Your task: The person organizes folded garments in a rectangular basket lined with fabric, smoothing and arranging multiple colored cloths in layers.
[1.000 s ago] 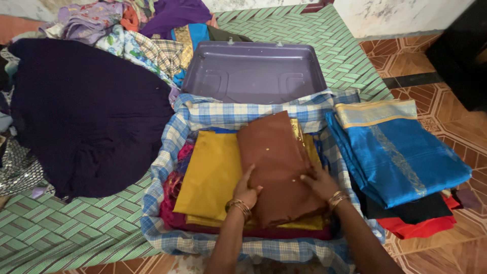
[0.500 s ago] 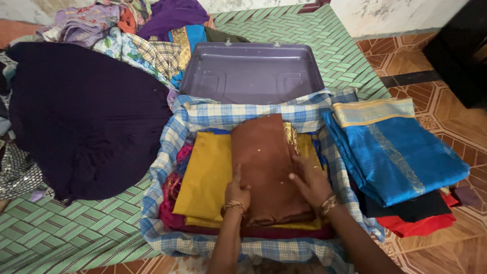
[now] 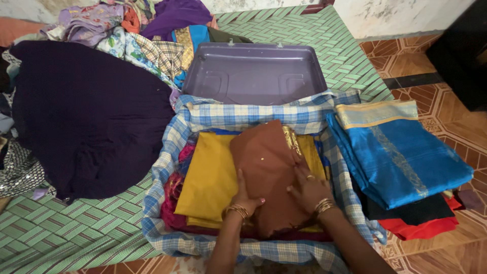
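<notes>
Both hands, left (image 3: 245,199) and right (image 3: 307,189), are lying spread flat, pressing the folded brown cloth (image 3: 266,167) atop the yellow cloth (image 3: 210,175) in the checked-lined suitcase (image 3: 252,73); seemingly soft, light, slippery, best gripped along its near edge.

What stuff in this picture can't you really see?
1. Head view: the lower clothes in the stack, covered by the yellow cloth and brown cloth.
2. The suitcase's bottom half, hidden by the blue checked cloth.
3. The palms of the left hand and right hand, face down on the brown cloth.
4. The clothes pile, cut off by the top edge.
5. The dark clothes under the blue sari.
</notes>
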